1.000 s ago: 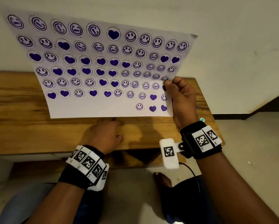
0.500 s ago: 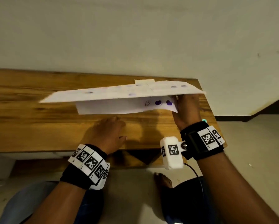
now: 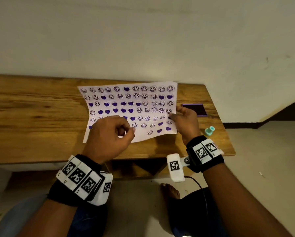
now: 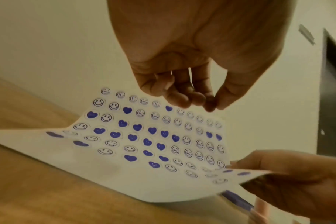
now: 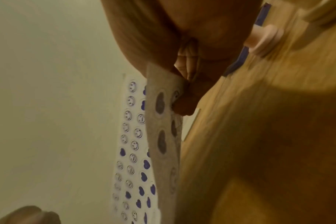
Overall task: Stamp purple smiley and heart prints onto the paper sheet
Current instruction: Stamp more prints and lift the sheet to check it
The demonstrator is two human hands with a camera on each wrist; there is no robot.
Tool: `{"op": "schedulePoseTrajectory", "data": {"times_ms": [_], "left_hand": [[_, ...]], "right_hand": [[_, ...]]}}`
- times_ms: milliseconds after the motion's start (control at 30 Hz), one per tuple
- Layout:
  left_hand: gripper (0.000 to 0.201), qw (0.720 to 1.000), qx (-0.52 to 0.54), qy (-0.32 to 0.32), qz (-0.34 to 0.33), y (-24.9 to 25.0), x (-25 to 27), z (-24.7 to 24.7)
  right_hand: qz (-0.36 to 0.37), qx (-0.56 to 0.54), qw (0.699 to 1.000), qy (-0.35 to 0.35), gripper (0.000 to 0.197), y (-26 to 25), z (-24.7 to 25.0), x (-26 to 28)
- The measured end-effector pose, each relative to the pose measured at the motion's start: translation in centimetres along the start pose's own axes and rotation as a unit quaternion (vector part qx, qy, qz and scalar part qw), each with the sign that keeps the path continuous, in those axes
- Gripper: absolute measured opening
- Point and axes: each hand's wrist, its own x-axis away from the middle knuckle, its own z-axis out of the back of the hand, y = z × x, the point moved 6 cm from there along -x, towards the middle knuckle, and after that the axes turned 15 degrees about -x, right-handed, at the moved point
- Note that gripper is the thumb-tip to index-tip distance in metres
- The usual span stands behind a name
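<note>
— most of the paper sheet (image 3: 129, 106) is covered in purple smileys and hearts. from the head view it sits on the wooden table (image 3: 32, 117), right edge lifted by the right hand (image 3: 186, 120).

— and the left hand (image 3: 109, 134)?

— hovering over the near-left part, fingers curled, holding nothing i can see. ink pad (image 3: 194, 109) lies just past the right hand, teal stamp (image 3: 209, 130) beside it. a careless swing could knock either.

— left wrist view?

— sheet is bowed, not flat. left fingers (image 4: 182, 97) bunched together above it, apart from the paper. if it drops unevenly, fresh ink could smear, i'd guess.

— right wrist?

— thumb and fingers (image 5: 184, 106) pinch the edge right by a heart print. a slipping thumb might smudge it. a pink stamp (image 5: 263, 40) stands behind.
</note>
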Motion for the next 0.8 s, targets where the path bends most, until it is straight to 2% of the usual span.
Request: {"op": "schedulePoseTrajectory", "data": {"times_ms": [67, 100, 167, 267, 367, 500, 733, 800], "left_hand": [[0.015, 1.000, 0.008, 0.022, 0.009, -0.7, -0.1, 0.0], [0.014, 1.000, -0.003, 0.013, 0.013, -1.2, -0.2, -0.4], [0.028, 0.996, -0.074, -0.050, 0.025, -2.7, -0.2, -2.2], [0.052, 0.966, -0.184, -0.169, 0.063, -4.5, 0.2, -4.5], [0.062, 0.950, -0.215, -0.215, 0.074, -5.0, 0.4, -5.7], [0.064, 0.937, -0.233, -0.249, 0.077, -5.1, 0.5, -6.3], [0.063, 0.934, -0.240, -0.255, 0.077, -5.1, 0.5, -6.4], [0.063, 0.933, -0.243, -0.256, 0.076, -5.1, 0.5, -6.4]], "right_hand": [[0.003, 0.055, 0.998, -0.006, 0.018, 0.5, -0.1, 0.1], [0.006, 0.075, 0.997, -0.005, 0.017, 0.7, -0.2, 0.2], [0.023, 0.125, 0.992, -0.005, 0.021, 0.9, -0.2, 0.3], [0.043, 0.196, 0.980, -0.013, 0.032, 0.9, -0.6, 0.7], [0.061, 0.240, 0.968, -0.028, 0.035, 0.8, -1.0, 1.2], [0.087, 0.287, 0.954, -0.030, 0.039, 0.3, -1.1, 1.9], [0.118, 0.337, 0.934, -0.021, 0.045, 0.0, -0.9, 2.0], [0.107, 0.359, 0.927, -0.018, 0.047, -0.1, -0.7, 1.9]]}}
